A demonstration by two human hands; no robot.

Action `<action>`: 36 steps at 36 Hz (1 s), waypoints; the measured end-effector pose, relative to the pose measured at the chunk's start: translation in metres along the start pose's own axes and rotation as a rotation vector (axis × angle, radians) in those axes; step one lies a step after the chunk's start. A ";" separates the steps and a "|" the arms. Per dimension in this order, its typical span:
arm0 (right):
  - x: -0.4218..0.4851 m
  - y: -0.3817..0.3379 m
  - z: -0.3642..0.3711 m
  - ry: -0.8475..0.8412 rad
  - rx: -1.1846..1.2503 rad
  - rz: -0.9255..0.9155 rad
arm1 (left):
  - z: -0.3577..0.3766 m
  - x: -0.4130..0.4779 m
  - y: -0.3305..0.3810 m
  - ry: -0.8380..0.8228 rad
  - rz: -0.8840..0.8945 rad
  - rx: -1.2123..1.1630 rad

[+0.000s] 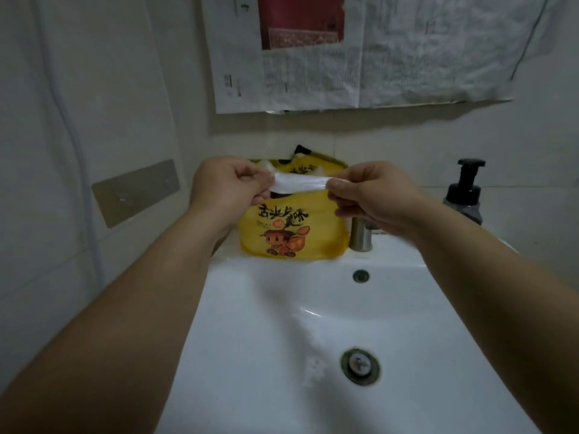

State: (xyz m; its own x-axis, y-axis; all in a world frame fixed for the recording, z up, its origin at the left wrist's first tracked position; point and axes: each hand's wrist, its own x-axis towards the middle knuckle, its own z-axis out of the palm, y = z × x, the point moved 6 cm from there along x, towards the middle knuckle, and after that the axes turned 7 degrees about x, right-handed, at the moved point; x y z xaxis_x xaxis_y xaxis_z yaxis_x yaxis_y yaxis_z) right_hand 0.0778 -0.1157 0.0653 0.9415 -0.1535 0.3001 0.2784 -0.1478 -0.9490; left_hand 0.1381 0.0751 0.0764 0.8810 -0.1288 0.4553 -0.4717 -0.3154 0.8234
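a: where's the white strip [299, 183] right now?

b: up in the air, stretched flat between both hands, just in front of the top of the yellow bag [291, 233] that stands at the back of the sink [282, 308]. it touches nothing but fingers.

a: and the hands?

b: the left hand [225, 183] pinches the left end between thumb and curled fingers. the right hand [372, 195] pinches the right end the same way. both are clamped on it, with the middle span bare.

a: how do you think it handles?

b: very light, i'd say, and thin. it looks a little see-through and glossy, like film or a damp sheet; i can't tell which. no stiffness: it holds its line only because it's pulled taut. let one end go and it would likely droop or curl.

a: fragile?

b: probably. pull harder and it may stretch or tear in the middle. if it's wet or slick it could slide out of a loose pinch and drop into the basin.

a: so where to hold?

b: at the ends, as now, with the finger pads flat on it, firm but gentle. keep it away from the tap [360, 236] and the pump bottle [463, 195].
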 end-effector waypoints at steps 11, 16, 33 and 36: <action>0.067 -0.035 -0.025 0.343 -0.514 -0.236 | 0.012 0.032 -0.012 -0.327 0.099 0.732; 0.093 -0.028 0.018 0.072 -0.925 -0.223 | 0.013 0.041 -0.017 -0.271 0.203 0.653; 0.103 -0.015 0.022 0.131 -1.024 -0.101 | -0.011 0.049 -0.028 0.035 0.170 0.494; 0.092 0.000 0.017 0.037 -0.890 0.073 | -0.011 0.039 -0.028 -0.022 0.156 0.429</action>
State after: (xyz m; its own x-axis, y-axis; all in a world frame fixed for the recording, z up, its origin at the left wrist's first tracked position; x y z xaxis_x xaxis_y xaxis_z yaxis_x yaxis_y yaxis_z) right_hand 0.1679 -0.1129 0.0912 0.9401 -0.2208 0.2596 -0.0466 -0.8378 -0.5439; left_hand 0.1852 0.0894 0.0753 0.8035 -0.2241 0.5515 -0.5444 -0.6513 0.5286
